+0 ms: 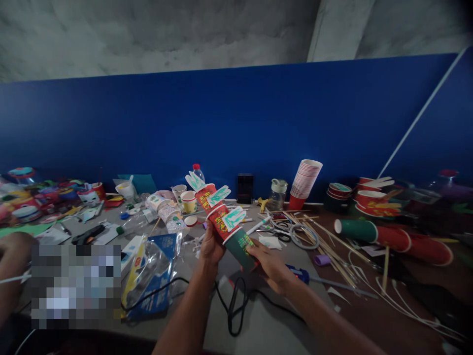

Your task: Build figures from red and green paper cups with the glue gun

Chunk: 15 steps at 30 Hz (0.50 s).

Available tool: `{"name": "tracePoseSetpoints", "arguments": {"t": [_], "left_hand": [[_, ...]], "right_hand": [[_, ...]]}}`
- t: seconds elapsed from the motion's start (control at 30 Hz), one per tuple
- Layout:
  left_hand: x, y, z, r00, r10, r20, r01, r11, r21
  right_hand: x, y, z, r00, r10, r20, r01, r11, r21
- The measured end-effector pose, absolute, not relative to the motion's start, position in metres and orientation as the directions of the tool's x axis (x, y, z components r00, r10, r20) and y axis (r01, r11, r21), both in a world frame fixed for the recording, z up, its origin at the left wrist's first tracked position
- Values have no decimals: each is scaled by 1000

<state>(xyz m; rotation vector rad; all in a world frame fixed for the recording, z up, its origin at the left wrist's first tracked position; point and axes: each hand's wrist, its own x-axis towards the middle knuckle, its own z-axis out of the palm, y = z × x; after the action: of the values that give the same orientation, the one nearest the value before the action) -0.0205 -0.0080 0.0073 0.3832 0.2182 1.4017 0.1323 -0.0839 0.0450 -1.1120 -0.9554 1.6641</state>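
Note:
Both my hands hold up a tilted row of joined paper cups (pixel 223 224), two red and one green at the lower end. White paper pieces (pixel 233 218) scribbled with teal are fixed along it, and similar pieces fan out at its top end. My left hand (pixel 212 246) wraps round the row near its middle from below left. At the green cup (pixel 238 246), my right hand (pixel 269 266) grips the lower side. Below my right wrist lies a blue tool (pixel 298 272) with a pale rod at its right end, partly hidden by my arm.
A tall cup stack (pixel 306 182), a lidded jar (pixel 278 195) and scissors (pixel 283 235) stand or lie beyond my hands. Wooden sticks (pixel 325 251) and more joined cups (pixel 393 236) are at right. A blue-yellow package (pixel 158 276) and black cable (pixel 236 315) lie nearer. Another person's arm (pixel 13 266) is left.

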Motion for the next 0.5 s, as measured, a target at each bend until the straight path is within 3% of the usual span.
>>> {"name": "tracePoseSetpoints", "arguments": {"t": [0.5], "left_hand": [[-18, -11, 13, 153, 987, 45, -917, 125, 378]], "right_hand": [[133, -84, 44, -183, 949, -257, -257, -298, -919]]}}
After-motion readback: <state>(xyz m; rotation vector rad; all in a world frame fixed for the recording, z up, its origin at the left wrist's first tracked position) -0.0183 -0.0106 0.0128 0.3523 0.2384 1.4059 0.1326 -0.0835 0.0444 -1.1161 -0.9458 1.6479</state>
